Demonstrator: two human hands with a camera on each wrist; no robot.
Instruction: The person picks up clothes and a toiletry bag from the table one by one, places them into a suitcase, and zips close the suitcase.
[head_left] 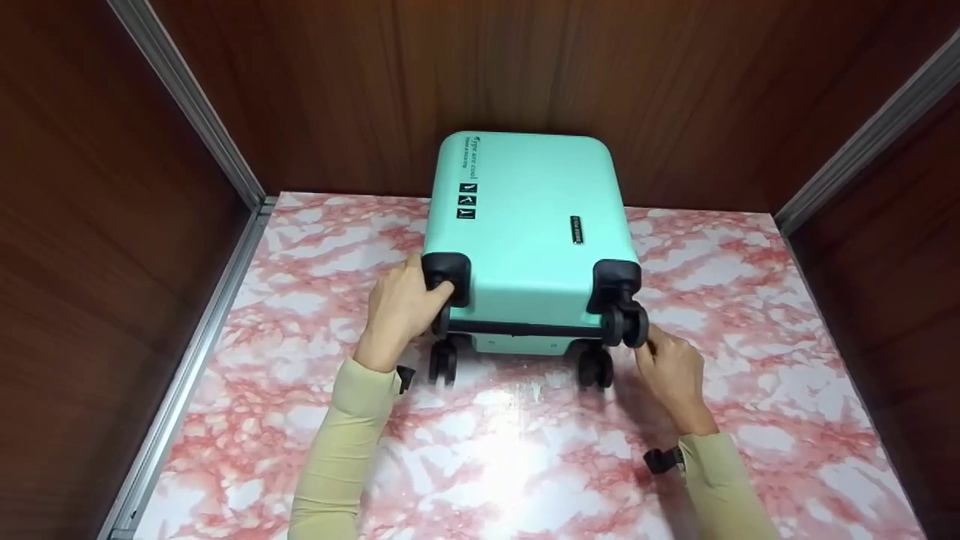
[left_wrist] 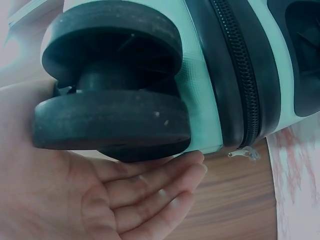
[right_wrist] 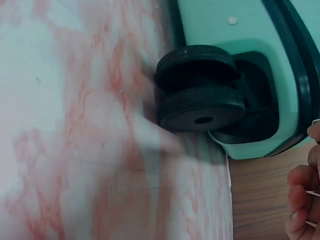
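A mint-green hard-shell suitcase lies on its side with its wheel end toward me. My left hand holds its near left corner, thumb over the black wheel housing. In the left wrist view the fingers lie along the side beneath a double wheel, and a zipper runs round the case. My right hand is at the near right side, by the seam below the upper wheel. The right wrist view shows its curled fingers at the zipper, pinching a small pale zipper pull, mostly hidden.
The suitcase rests on a red-and-white marbled tabletop, close to the brown wood-grain back panel. Similar panels with metal edge strips stand left and right. A lower wheel sits close over the tabletop.
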